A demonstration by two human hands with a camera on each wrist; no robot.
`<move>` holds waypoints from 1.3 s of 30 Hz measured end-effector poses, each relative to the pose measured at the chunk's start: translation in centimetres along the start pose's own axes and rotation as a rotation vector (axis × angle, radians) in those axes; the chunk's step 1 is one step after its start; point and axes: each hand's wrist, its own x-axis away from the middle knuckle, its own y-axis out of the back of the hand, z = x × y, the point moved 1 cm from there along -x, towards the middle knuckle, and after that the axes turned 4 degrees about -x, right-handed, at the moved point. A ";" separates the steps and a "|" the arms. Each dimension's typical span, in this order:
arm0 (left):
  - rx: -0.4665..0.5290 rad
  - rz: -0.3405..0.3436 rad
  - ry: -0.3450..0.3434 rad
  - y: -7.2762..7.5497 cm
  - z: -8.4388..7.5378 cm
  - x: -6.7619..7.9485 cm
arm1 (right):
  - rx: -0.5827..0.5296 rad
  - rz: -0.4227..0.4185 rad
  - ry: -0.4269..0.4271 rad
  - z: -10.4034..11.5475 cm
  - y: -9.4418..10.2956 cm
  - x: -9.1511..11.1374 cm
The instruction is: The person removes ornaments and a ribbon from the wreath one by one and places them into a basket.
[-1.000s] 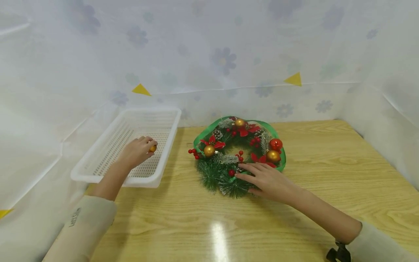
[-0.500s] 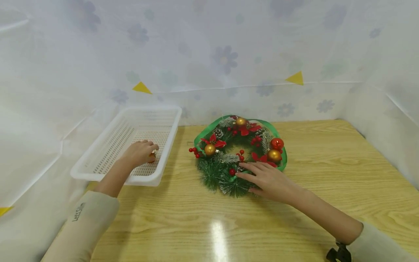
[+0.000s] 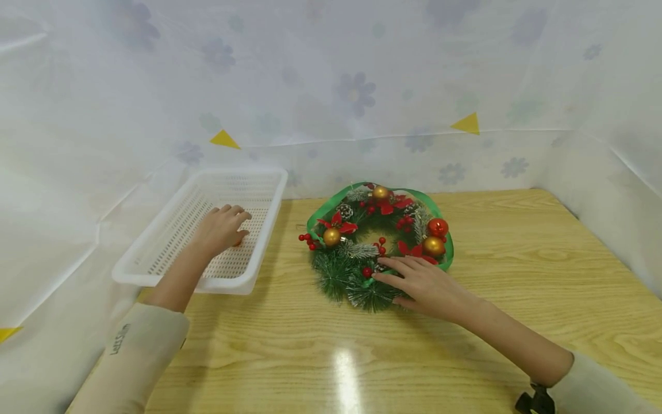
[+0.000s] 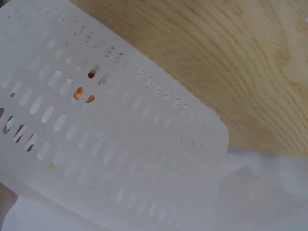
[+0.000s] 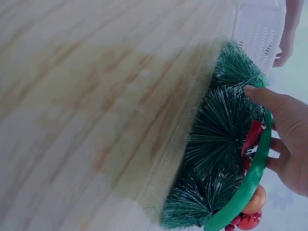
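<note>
In the head view, my left hand [image 3: 219, 231] is down inside the white slotted plastic basket [image 3: 254, 270], fingers and thumb spread apart. A gold ball ornament [image 3: 237, 244] shows just under the thumb, mostly hidden by the hand. Through the basket's slots in the left wrist view, orange-gold bits of the ornament [image 4: 78, 93] show. My right hand [image 3: 429, 287] rests on the front right of a green Christmas wreath [image 3: 335, 277], its fingers extended over the needles. The right wrist view shows the thumb [image 5: 262, 96] on the wreath's outer needles, the fingers beyond the green ribbon [image 5: 250, 185].
The wreath carries gold balls [image 3: 433, 246], a red ball [image 3: 438, 227], red berries, pinecones and red flowers. It lies on a wood-grain table [image 3: 289, 345], right of the basket. A white flower-print sheet [image 3: 320, 86] with yellow triangles encloses the back and sides.
My left hand lowered the gold ball ornament into the basket, then spread its fingers and rose off it slightly. My right hand has stayed on the wreath.
</note>
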 end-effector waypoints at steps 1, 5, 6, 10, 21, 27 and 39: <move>0.002 -0.011 0.006 0.3 0.0 -0.2 | -0.001 -0.001 0.001 0.0 0.0 0.0; 0.024 -0.069 0.017 1.3 -0.2 -0.8 | 0.000 0.000 0.000 0.0 -0.1 0.0; 0.023 -0.085 0.021 1.6 -0.4 -1.0 | 0.000 0.002 -0.001 0.0 -0.1 0.0; 0.023 -0.154 0.032 2.7 -1.5 -1.7 | 0.000 0.012 -0.007 0.0 -0.1 0.0; -0.029 -0.277 -0.008 4.8 -6.5 -4.8 | -0.010 0.017 -0.016 0.1 -0.1 0.1; -0.021 -0.306 -0.086 4.6 -9.4 -6.4 | -0.002 0.021 -0.016 0.0 0.0 0.0; -0.026 -0.219 -0.229 2.1 -13.2 -7.5 | 0.010 0.027 -0.016 0.2 0.2 0.0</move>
